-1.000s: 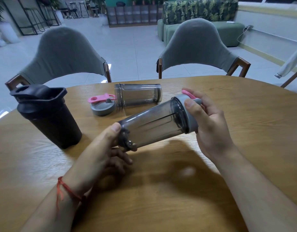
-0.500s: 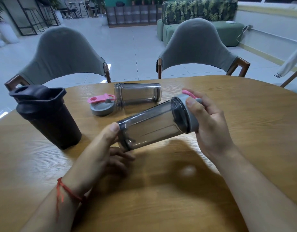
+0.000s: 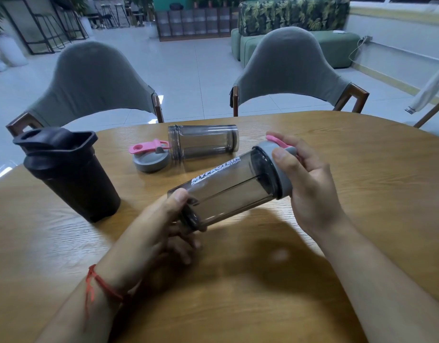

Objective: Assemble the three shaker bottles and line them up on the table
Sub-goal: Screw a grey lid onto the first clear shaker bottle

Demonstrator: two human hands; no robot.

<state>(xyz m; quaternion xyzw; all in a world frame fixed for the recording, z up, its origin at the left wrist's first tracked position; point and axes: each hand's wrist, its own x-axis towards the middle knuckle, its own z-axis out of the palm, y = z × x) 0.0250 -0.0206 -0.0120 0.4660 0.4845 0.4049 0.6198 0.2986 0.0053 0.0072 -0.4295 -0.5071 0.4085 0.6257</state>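
Note:
I hold a smoky clear shaker bottle (image 3: pixel 228 191) sideways above the table, white lettering facing up. My left hand (image 3: pixel 159 226) grips its base. My right hand (image 3: pixel 302 179) wraps the grey lid with pink flip cap (image 3: pixel 275 157) sitting on the bottle's mouth. A black shaker bottle (image 3: pixel 70 172) stands upright at the left with its lid on. A second smoky bottle body (image 3: pixel 203 142) lies on its side farther back, open mouth to the left. Its grey lid with pink cap (image 3: pixel 150 157) lies flat beside that mouth.
The wooden table (image 3: pixel 362 194) has a rounded far edge. Two grey chairs (image 3: pixel 94 80) (image 3: pixel 287 68) stand behind it. A green sofa and shelves sit far back in the room.
The held bottle has rotated about its long axis, bringing the white lettering to the top. Both hands keep their places. Nothing else on the table moved.

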